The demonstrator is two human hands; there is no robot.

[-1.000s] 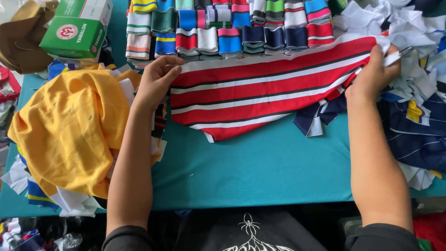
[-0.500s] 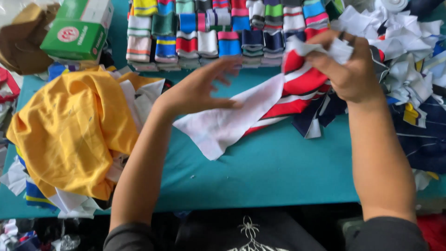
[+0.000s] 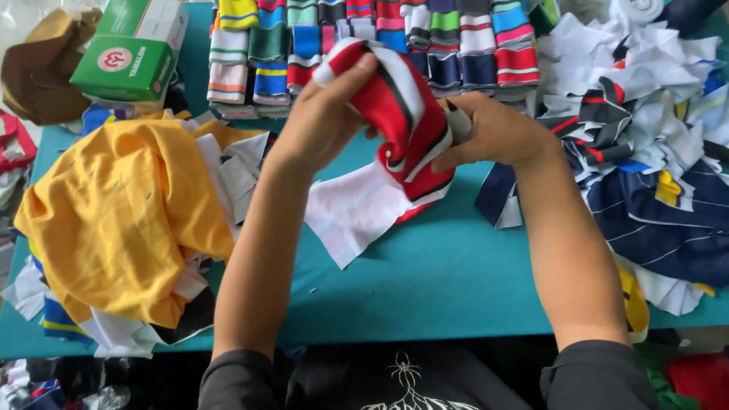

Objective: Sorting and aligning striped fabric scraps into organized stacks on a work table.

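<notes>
The red striped knit piece [image 3: 406, 125], red with white and dark bands, is now bunched and twisted up between both hands above the teal worktop [image 3: 456, 281]. A second ago it lay spread flat across the worktop with a hand at each end; half a second ago one end was already lifted and folding over. So the flat panel has been gathered into a loose roll, which looks like a fold or a turn-over in progress rather than a finished one. Its white underside [image 3: 357, 212] now shows, trailing down onto the worktop toward the person. The long axis, formerly running left to right, now slants from upper left, near the stacked collars, down to the lower left where the white tail rests.

The left hand [image 3: 323, 114] has its grip pressed together on the upper end of the bundle, fingers wrapped over the red cloth. The right hand [image 3: 493, 133] pinches the bundle's right side, thumb and fingers closed on the fabric.

Behind the hands runs a row of folded striped rib pieces [image 3: 364, 38]. To the left lies a yellow garment [image 3: 114, 220] over white scraps, with a green box [image 3: 129, 64] beyond. To the right sits a heap of navy and white cut pieces [image 3: 653, 167]
</notes>
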